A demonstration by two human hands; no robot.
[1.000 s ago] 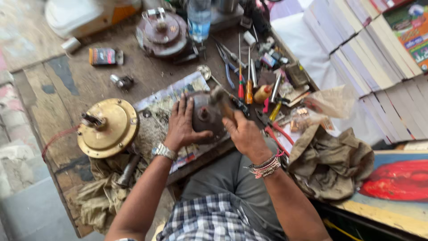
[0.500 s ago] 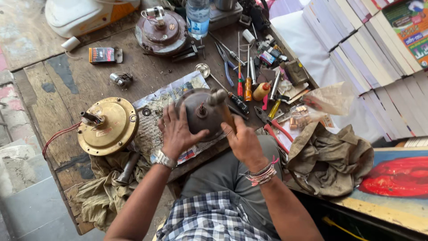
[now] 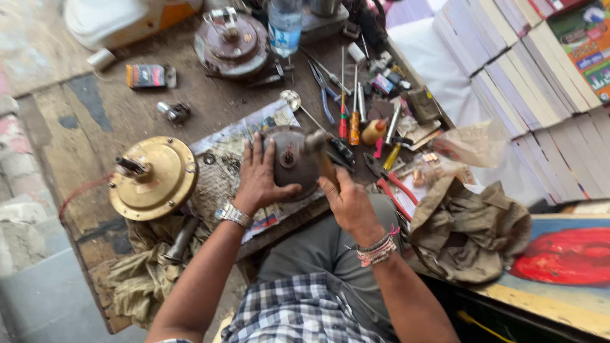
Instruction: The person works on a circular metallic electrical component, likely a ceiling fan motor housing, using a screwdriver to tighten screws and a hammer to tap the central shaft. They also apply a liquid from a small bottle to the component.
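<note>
A dark round metal motor housing (image 3: 289, 166) with a short shaft at its middle lies on a sheet of newspaper (image 3: 223, 166) on the wooden bench. My left hand (image 3: 257, 181) is spread over its left side and grips it. My right hand (image 3: 348, 204) is closed on the wooden handle of a hammer (image 3: 319, 147). The hammer's metal head sits at the housing's upper right edge.
A brass-coloured round cover (image 3: 155, 181) lies left of the newspaper, and a rusty round motor part (image 3: 230, 44) and a water bottle (image 3: 284, 25) stand at the back. Screwdrivers (image 3: 344, 117), red-handled pliers (image 3: 389, 181), a cloth bag (image 3: 470, 232) and stacked books (image 3: 540, 76) fill the right.
The housing has been tipped and settled with its shaft facing up. My right hand has drawn back along the hammer handle, and the hammer head now meets the housing's upper right edge.
</note>
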